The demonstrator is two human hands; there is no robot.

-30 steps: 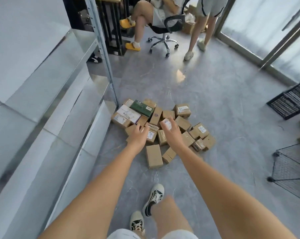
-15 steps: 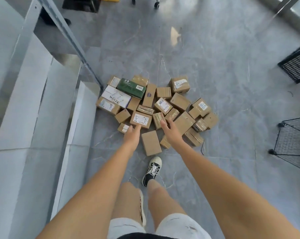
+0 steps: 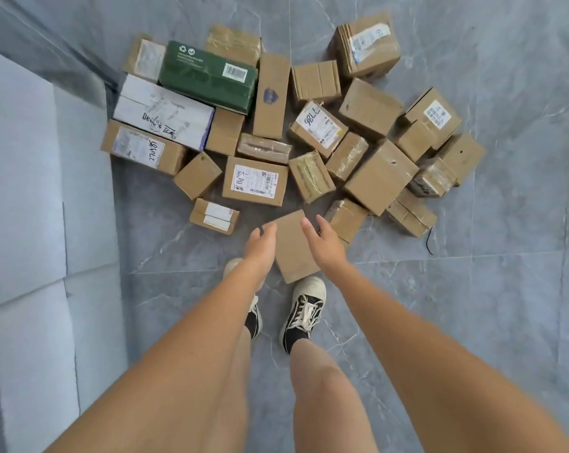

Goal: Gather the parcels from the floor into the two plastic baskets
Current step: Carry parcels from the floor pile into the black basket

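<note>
Several cardboard parcels lie in a heap on the grey tiled floor, among them a green box (image 3: pixel 208 75) and a white box (image 3: pixel 164 114) at the left. A plain brown parcel (image 3: pixel 293 246) lies nearest to me, just in front of my shoes. My left hand (image 3: pixel 260 248) hangs over its left edge and my right hand (image 3: pixel 324 245) over its right edge, both with relaxed fingers that hold nothing. Whether the hands touch the parcel is unclear. No basket is in view.
Pale shelf boards (image 3: pixel 25 191) on a metal frame run along the left side. My two shoes (image 3: pixel 304 308) stand right behind the near parcel. A thin black cord (image 3: pixel 428 241) lies on the floor by the heap's right side. Bare floor spreads to the right.
The view has dropped and closed in on the heap. Both hands came back from the middle of the pile to the nearest plain parcel. The baskets at the right have left the view.
</note>
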